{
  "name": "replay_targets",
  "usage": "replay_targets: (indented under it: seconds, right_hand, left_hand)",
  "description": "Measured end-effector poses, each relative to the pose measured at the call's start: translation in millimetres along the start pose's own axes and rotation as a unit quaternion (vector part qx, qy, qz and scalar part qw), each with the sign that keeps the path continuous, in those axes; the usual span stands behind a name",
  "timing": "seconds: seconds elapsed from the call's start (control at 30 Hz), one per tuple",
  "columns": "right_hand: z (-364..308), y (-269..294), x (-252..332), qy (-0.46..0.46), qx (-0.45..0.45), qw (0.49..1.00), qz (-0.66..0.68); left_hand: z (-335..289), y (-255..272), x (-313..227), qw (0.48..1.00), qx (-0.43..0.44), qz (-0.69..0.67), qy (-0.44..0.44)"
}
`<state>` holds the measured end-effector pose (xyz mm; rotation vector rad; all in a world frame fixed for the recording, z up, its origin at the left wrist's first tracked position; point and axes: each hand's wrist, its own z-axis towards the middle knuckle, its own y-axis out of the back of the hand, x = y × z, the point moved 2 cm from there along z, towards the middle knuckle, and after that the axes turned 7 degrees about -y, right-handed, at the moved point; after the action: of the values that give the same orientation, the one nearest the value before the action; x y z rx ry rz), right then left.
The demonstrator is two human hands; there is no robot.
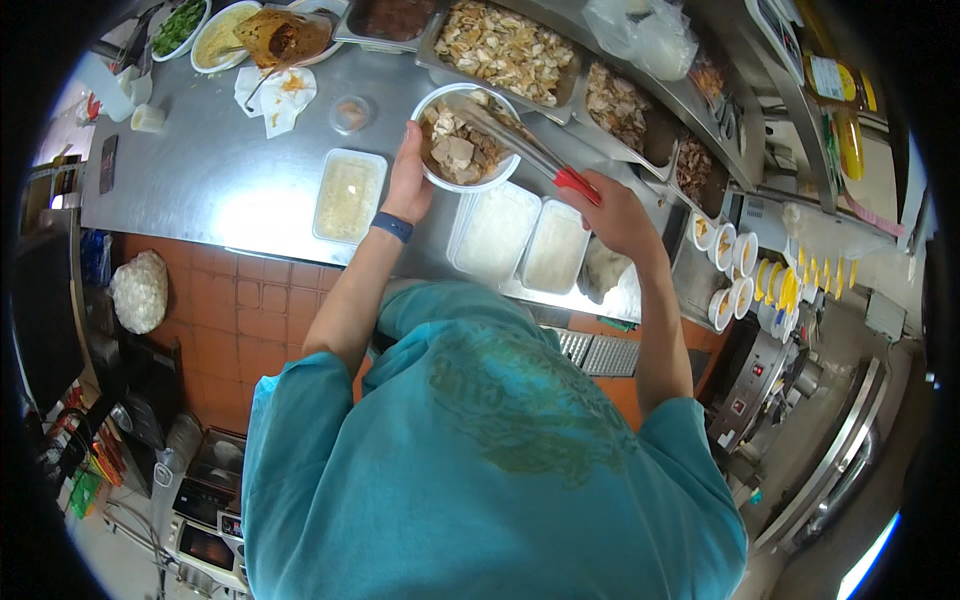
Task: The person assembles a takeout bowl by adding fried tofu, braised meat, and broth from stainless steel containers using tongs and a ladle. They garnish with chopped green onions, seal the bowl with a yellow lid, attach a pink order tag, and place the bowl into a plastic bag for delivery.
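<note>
Tongs slanting up-left into the white bowl, silver, red-handled! Right hand fingers grip them; left hand clasps the bowl

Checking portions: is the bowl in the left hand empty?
Not empty: pale and brown chunks show inside the white bowl held by the left hand.

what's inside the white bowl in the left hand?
The white bowl holds pale food chunks with browner bits among them. Metal tongs reach over them, hiding some. The bowl's bottom, and anything beneath the top layer, is covered.
</note>
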<state>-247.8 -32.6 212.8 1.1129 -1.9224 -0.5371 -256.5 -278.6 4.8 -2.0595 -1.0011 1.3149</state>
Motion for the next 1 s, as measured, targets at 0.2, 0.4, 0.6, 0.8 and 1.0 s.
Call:
replay_targets:
  seconds: [0.2,0.4,0.6,0.8,1.0]
  right_hand:
    - [-12.0,15.5,4.7,-0.001,-0.018,0.997,-0.075]
    - [-8.7,17.1,24.6,0.069,-0.059,0.989,-0.113]
    - [9.5,32.8,57.4,0.079,-0.068,0.985,-0.137]
    - [129.5,15.8,173.2,0.150,-0.116,0.928,-0.320]
    - [213.2,-31.2,242.2,0.060,-0.008,0.893,-0.445]
  left_hand:
    - [-1.3,10.6,0.3,1.000,0.003,-0.017,0.000]
    - [-3.1,18.1,0.2,1.000,0.004,-0.004,0.005]
    - [-10.6,24.4,-11.0,0.999,-0.020,-0.034,-0.019]
    - [-9.8,35.4,-15.9,0.994,-0.047,-0.062,-0.082]
    - [-9.9,46.7,-20.7,0.989,-0.073,-0.057,-0.117]
